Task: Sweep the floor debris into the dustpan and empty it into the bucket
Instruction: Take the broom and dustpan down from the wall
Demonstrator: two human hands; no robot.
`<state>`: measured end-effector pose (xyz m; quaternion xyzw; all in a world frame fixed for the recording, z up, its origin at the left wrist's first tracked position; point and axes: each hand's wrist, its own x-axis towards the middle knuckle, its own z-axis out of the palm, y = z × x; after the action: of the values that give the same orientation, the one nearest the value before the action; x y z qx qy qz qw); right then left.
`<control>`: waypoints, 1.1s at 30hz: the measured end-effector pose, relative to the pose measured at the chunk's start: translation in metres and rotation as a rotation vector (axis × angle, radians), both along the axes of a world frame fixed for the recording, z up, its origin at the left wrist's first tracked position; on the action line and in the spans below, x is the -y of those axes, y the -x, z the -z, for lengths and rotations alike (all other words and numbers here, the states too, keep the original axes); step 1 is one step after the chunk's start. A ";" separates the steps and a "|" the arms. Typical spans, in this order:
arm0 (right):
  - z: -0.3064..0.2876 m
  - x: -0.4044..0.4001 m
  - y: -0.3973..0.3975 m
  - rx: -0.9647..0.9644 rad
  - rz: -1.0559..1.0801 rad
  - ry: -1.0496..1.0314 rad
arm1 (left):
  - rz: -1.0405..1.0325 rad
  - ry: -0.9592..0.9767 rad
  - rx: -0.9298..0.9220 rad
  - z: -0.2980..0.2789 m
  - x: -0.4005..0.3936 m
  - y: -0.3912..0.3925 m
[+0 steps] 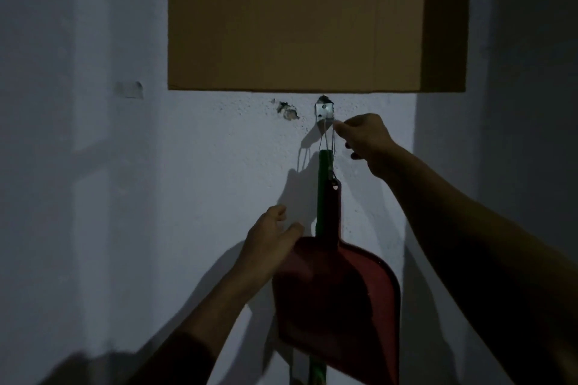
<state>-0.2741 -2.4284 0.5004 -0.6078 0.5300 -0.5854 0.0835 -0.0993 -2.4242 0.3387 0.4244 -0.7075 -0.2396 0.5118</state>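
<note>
A red dustpan [339, 300] hangs flat against a pale wall [187, 166], handle up and scoop down. The top of its handle has a hole with a thin loop through it. Behind the dustpan stands a green broom handle [325, 166]; its top end is just above the dustpan's handle, and a stretch of it shows again below the scoop at the bottom edge of the view. Thin strings [328, 137] run up from the top of the green handle to a small metal hook plate [324, 112] screwed to the wall.

The right hand [366, 134] is up at the strings, just right of the hook plate. Its grip is a pinch: thumb and forefinger are closed on a string right beside the hook, with the other fingers curled below.

The left hand [270, 237] is lower, to the left of the dustpan's handle. Its fingers are spread and relaxed, grasping nothing. The thumb lies at the upper left shoulder of the scoop; I cannot tell whether it touches.

Above the right hand's grip, a large sheet of brown cardboard [312, 22] is fixed to the wall. Left of the hook plate are a few chipped patches in the plaster [287, 111]. The light is dim, and both arms cast shadows on the wall.
</note>
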 end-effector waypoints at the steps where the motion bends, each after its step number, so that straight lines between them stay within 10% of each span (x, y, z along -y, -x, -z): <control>1: -0.004 0.010 0.003 -0.014 -0.009 -0.019 | 0.052 -0.033 -0.021 -0.007 0.009 0.006; 33: -0.021 0.042 0.025 0.186 -0.179 0.166 | 0.425 -0.029 -0.152 -0.054 0.089 0.067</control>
<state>-0.2989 -2.4700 0.5217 -0.6009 0.4132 -0.6711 0.1335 -0.1659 -2.5136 0.3931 0.2538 -0.7367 -0.3836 0.4956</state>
